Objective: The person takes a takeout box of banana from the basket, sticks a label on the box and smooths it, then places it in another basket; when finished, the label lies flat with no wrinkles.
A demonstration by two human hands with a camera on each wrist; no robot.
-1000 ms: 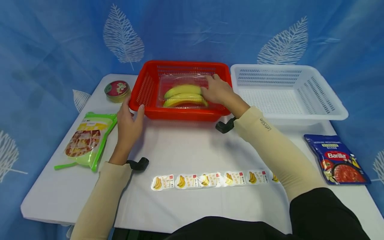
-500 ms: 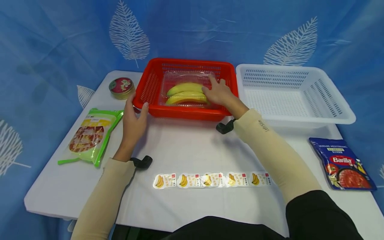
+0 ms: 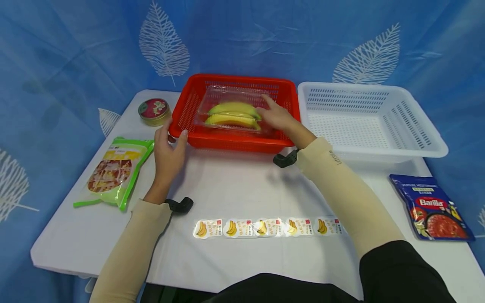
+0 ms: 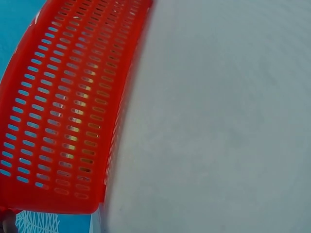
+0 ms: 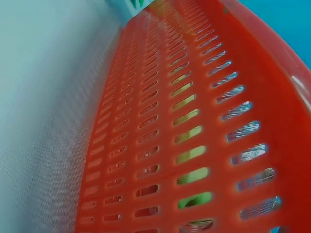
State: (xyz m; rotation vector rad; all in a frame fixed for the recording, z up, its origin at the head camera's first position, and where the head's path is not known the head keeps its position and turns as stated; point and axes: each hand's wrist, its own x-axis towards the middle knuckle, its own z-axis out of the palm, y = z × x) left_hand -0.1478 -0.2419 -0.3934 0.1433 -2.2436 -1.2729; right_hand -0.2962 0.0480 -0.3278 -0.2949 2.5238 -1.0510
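Right hand (image 3: 279,115), forefinger straight, whether gripping I can't tell, meets the clear box (image 3: 227,94) inside the red basket (image 3: 235,143), left hand (image 3: 168,155) holding that corner: bananas (image 3: 233,114) are boxed already, labels (image 3: 267,227) lie untouched on the table (image 3: 235,185).

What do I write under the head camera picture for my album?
Bananas in a clear box, inside a red basket, right hand at the box, left hand at the basket's corner.
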